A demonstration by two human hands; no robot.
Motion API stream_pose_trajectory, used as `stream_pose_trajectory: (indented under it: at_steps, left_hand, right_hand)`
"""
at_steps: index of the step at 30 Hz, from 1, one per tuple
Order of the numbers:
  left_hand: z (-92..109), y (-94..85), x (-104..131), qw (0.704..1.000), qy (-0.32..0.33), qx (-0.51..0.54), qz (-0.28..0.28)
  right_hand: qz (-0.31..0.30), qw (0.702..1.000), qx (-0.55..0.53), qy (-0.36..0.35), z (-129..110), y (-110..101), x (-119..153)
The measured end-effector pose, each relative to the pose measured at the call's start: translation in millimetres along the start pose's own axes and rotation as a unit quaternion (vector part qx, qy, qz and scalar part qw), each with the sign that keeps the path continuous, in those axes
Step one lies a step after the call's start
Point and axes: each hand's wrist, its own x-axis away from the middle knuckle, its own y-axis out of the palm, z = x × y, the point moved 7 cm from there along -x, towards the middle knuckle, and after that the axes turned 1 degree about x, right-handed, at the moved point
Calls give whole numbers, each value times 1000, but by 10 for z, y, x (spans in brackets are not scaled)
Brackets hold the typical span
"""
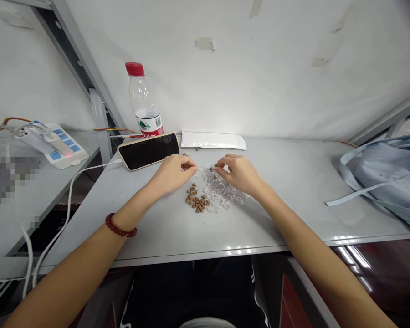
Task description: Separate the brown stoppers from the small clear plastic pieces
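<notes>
Brown pellets near curled hands

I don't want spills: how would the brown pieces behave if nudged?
The brown pieces would probably scatter, lying loose on the shiny table. Their angular shapes suggest tumbling more than rolling far. Being small, each is likely light.

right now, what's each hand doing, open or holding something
Left hand: fingers curled toward the thumb; whether it holds anything cannot be told.
Right hand: fingers curled near a small brown piece and clear plastic pieces; grip cannot be told.
</notes>
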Motion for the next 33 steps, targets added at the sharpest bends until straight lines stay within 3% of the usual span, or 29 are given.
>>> stream_pose_trajectory:
  at_steps: [6, 11, 14, 17, 23, 33]
  left_hand:
    - [75, 63, 73, 995, 2, -7, -100]
    - [174, 273, 230, 971, -3, 10, -240]
    - [216, 392, 300, 960, 23, 10, -280]
    - [231, 464, 323, 956, 35, 19, -291]
    - [231, 481, 310, 953, 32, 5, -301]
    - [121, 199, 163, 982, -20, 42, -182]
  right_hand:
    - [-33, 999, 38, 7, 30, 46, -8]
    - [-68, 996, 56, 27, 52, 101, 2]
    - [-52, 999, 7, 13, 14, 26, 21]
    - [-70, 994, -75, -30, -106, -63, 66]
    - [-232, 960, -127, -96, -358, -26, 231]
    - [-243, 958, 2, -152, -650, 137, 370]
